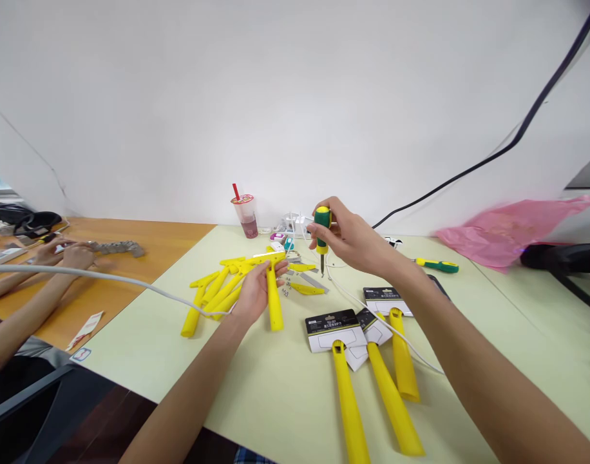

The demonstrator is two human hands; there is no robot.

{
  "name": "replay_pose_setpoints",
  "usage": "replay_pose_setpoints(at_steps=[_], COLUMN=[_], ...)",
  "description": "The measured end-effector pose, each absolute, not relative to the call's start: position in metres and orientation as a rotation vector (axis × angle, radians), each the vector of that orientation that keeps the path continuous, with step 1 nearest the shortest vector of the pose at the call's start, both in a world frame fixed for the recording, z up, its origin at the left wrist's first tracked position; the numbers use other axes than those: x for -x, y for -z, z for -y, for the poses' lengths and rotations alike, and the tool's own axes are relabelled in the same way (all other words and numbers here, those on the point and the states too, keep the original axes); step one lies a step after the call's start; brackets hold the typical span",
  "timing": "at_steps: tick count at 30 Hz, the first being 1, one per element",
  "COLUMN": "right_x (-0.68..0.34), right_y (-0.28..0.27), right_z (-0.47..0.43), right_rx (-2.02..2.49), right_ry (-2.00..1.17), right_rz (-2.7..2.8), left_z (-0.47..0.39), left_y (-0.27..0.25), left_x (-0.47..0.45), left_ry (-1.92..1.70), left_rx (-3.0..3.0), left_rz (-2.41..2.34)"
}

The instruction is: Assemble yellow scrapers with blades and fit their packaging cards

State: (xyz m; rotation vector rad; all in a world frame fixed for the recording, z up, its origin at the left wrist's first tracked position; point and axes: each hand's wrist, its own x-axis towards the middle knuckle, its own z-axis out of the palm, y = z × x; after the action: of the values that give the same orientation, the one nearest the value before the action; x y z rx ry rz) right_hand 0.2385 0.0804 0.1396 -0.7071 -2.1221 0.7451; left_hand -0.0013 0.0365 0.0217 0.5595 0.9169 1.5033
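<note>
My left hand grips a yellow plastic scraper handle and presses it down on the pale green table. My right hand holds a green and yellow screwdriver upright, tip down, just right of the handle's head. A pile of several more yellow handles lies left of my left hand. Loose yellow parts and metal blades lie between my hands.
Three packaged yellow scrapers lie near the front. A second screwdriver, a pink bag, a drink cup and a white cable are around. Another person's hands work at the left wooden table.
</note>
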Motion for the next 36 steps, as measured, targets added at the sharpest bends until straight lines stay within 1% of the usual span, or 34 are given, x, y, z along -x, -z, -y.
replay_pose_setpoints(at_steps=[5, 8, 14, 20, 25, 31, 36], right_x=[-0.214, -0.198, -0.176, -0.170, -0.172, -0.171, -0.168], right_y=[-0.114, -0.092, -0.053, -0.032, -0.029, -0.043, -0.056], right_z=[-0.083, -0.085, -0.091, -0.097, -0.100, -0.092, -0.084], right_rx=[0.682, 0.629, 0.634, 0.745, 0.691, 0.601, 0.629], right_ry=[-0.755, -0.829, -0.957, -0.994, -1.028, -1.020, -0.943], right_rz=[2.245, 2.287, 2.174, 2.028, 1.944, 1.755, 1.861], left_z=[-0.042, -0.042, -0.043, -0.044, -0.044, -0.042, -0.041], left_y=[-0.025, -0.025, -0.028, -0.028, -0.029, -0.033, -0.034], left_x=[0.018, 0.020, 0.025, 0.034, 0.035, 0.043, 0.046], left_ry=[-1.649, -1.674, -1.662, -1.696, -1.701, -1.710, -1.729], left_rx=[-0.477, -0.469, -0.468, -0.442, -0.403, -0.354, -0.340], left_rz=[-0.904, -0.896, -0.880, -0.829, -0.797, -0.739, -0.712])
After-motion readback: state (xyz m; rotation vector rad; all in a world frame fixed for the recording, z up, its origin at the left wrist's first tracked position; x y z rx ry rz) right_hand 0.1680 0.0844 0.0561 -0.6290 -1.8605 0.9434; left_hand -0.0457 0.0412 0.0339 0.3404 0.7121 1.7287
